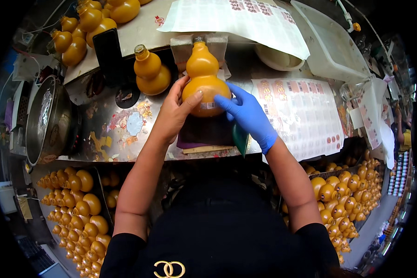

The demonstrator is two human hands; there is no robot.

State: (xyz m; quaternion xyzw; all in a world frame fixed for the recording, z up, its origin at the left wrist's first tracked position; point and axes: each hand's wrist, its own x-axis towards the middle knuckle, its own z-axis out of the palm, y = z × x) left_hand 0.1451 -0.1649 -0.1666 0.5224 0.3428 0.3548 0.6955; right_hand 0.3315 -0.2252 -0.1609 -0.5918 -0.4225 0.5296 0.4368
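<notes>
Gourd-shaped bottle (203, 69) sits between your bare left hand (176, 106) and gloved right hand (246, 111), both curled onto its lower bulb, thumbs flanking the small label (208, 105); smoothing probably works best lightly outward, bulb steady, neck against the padded rest (180, 50), printed sheet (294, 120) to your right

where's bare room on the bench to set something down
Bare metal shows between the round pan and scraps; a smaller gap lies between the held bottle and white bowl. Crowded: right, under the label sheet; back left, among gourd-shaped bottles.
</notes>
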